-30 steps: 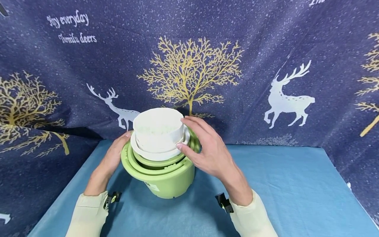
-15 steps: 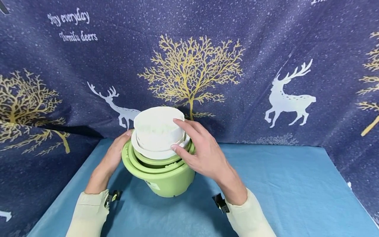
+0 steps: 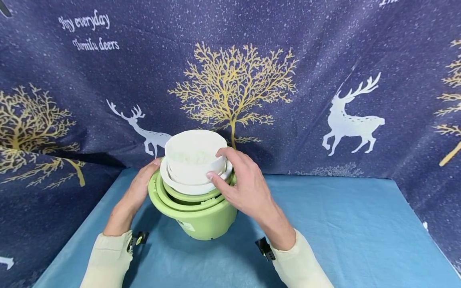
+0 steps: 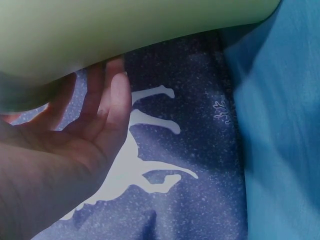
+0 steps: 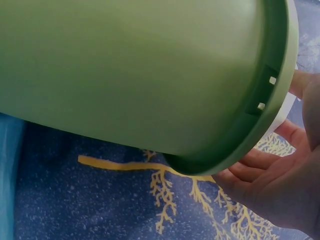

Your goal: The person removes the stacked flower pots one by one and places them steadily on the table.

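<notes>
A stack of nested plastic flower pots stands on the table in the head view. The outer light green pot (image 3: 207,224) has a small label on its front, with more green rims inside it. A wider white pot (image 3: 179,187) sits in these, holding the topmost white pot (image 3: 185,170). My left hand (image 3: 138,186) holds the green pot's left rim; its fingers bend up beneath the rim in the left wrist view. My right hand (image 3: 245,186) grips the top white pot's right side, thumb on the front and index finger at the rim. Its other fingers are partly hidden.
A blue cloth (image 3: 345,224) covers the table under the pots. Behind it hangs a dark blue curtain (image 3: 273,120) printed with trees and deer. Both forearms, in pale sleeves with a wrist camera each, reach in from the front.
My right hand has moved left, from the stack's right edge onto the top white pot. That pot has shifted slightly right. The left hand stays at the green rim.
</notes>
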`<state>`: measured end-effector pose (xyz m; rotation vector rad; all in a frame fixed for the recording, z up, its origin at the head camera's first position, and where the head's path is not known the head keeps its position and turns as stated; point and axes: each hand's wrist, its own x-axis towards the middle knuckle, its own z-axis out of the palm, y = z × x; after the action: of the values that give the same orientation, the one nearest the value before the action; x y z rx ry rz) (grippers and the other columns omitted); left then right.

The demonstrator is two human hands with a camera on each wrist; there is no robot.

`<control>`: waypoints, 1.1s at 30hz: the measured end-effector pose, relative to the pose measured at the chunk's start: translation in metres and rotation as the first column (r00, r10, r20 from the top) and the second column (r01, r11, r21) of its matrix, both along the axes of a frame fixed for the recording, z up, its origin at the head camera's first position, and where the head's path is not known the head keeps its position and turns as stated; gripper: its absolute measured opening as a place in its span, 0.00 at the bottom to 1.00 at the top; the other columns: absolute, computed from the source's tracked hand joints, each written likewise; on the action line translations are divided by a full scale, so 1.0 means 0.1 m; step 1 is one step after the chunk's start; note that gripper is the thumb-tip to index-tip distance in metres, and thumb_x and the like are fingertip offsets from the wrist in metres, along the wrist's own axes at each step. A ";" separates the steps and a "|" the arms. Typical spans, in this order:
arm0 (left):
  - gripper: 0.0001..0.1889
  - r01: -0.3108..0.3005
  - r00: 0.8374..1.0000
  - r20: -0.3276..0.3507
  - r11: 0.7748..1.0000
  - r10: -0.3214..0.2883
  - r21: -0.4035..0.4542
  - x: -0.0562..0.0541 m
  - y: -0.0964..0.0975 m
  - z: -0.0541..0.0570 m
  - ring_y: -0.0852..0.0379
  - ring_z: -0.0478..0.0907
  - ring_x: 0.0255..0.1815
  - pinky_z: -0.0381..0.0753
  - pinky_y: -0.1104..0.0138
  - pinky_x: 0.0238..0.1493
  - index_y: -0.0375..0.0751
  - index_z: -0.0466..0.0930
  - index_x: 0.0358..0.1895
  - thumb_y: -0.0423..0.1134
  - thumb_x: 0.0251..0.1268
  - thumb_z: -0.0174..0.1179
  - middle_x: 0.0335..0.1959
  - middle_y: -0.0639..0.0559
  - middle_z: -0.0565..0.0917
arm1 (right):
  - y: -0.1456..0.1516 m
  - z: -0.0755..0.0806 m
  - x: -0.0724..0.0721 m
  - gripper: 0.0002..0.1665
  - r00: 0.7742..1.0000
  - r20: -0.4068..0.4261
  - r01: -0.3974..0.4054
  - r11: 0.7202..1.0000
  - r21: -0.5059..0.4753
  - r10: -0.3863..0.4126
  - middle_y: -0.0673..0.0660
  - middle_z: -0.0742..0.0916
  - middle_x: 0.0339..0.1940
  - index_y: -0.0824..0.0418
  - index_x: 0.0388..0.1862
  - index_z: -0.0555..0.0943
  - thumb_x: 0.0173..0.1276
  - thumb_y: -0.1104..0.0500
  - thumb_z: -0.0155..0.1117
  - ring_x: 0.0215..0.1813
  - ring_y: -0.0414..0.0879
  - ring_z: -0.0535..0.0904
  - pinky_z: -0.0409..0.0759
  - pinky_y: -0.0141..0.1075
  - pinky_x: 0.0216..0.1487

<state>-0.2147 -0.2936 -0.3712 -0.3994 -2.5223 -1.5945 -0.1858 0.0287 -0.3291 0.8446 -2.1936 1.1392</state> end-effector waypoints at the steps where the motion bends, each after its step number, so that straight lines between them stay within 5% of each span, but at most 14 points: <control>1: 0.30 0.002 1.000 0.001 1.000 -0.002 0.001 0.00 0.00 0.00 0.70 0.71 0.66 0.64 0.82 0.65 0.37 0.71 0.76 0.54 0.91 0.33 0.66 0.61 0.78 | 0.00 0.00 0.00 0.25 1.000 0.006 0.001 1.000 -0.001 -0.001 0.52 0.86 0.53 0.52 0.62 0.78 0.72 0.48 0.75 0.55 0.45 0.81 0.81 0.44 0.58; 10: 0.30 0.001 1.000 -0.003 1.000 -0.001 0.008 0.00 0.00 0.00 0.71 0.71 0.66 0.64 0.82 0.66 0.36 0.72 0.76 0.54 0.91 0.34 0.65 0.63 0.79 | 0.02 0.02 0.01 0.23 1.000 0.022 -0.013 1.000 -0.019 0.014 0.50 0.85 0.52 0.53 0.56 0.78 0.70 0.48 0.77 0.50 0.44 0.80 0.81 0.42 0.52; 33: 0.30 0.015 1.000 -0.017 1.000 -0.015 0.008 0.01 0.00 -0.01 0.71 0.71 0.67 0.64 0.81 0.66 0.35 0.71 0.76 0.53 0.91 0.33 0.66 0.65 0.78 | 0.04 0.01 -0.02 0.23 0.999 0.001 -0.038 0.999 -0.024 0.038 0.50 0.83 0.52 0.53 0.55 0.77 0.70 0.47 0.78 0.51 0.44 0.79 0.81 0.43 0.52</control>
<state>-0.2136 -0.2934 -0.3717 -0.4298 -2.5059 -1.5987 -0.1882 0.0332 -0.3280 0.8793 -2.1689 1.1822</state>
